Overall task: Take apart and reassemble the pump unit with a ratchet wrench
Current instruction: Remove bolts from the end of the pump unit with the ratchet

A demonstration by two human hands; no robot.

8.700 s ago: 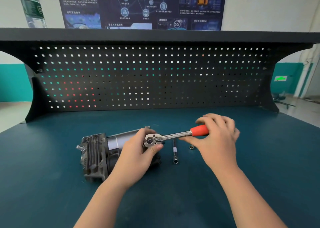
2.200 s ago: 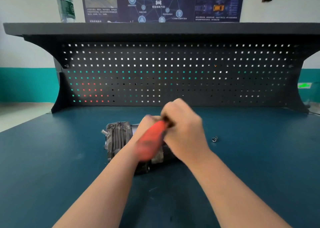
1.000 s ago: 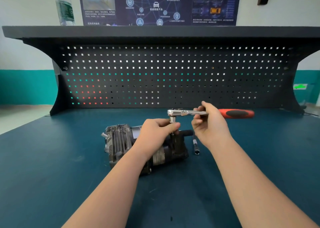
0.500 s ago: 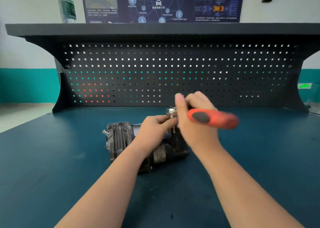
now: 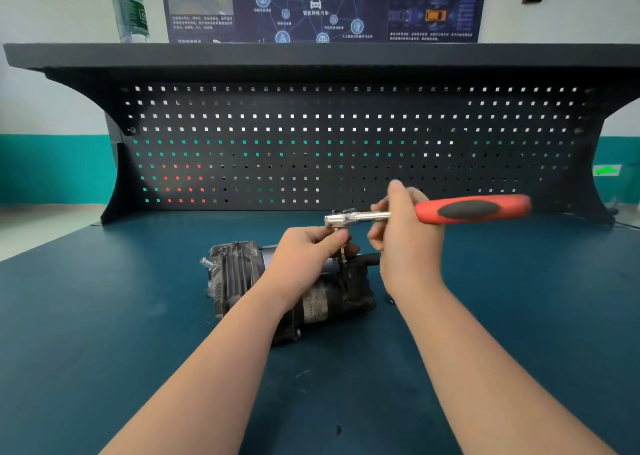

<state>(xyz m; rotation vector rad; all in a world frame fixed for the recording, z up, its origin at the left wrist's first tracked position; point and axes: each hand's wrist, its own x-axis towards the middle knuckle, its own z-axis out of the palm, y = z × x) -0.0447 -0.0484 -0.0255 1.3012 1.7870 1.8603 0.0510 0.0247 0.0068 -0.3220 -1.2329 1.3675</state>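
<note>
The dark finned pump unit (image 5: 235,274) lies on its side on the blue bench top (image 5: 104,316). A ratchet wrench (image 5: 471,209) with a red and black handle stands over its right end, its chrome head (image 5: 337,220) on a thin vertical bit going down into the pump. My left hand (image 5: 304,250) pinches the bit just under the head. My right hand (image 5: 405,236) grips the chrome shank, with the handle pointing right.
A black pegboard back panel (image 5: 346,143) with a shelf on top closes the far side of the bench. A plastic water bottle (image 5: 130,8) stands on the shelf at the left. A poster (image 5: 322,4) hangs on the wall behind.
The wrench handle has swung from pointing toward me back out to the right. My left hand stays on the bit and the pump has not moved.
</note>
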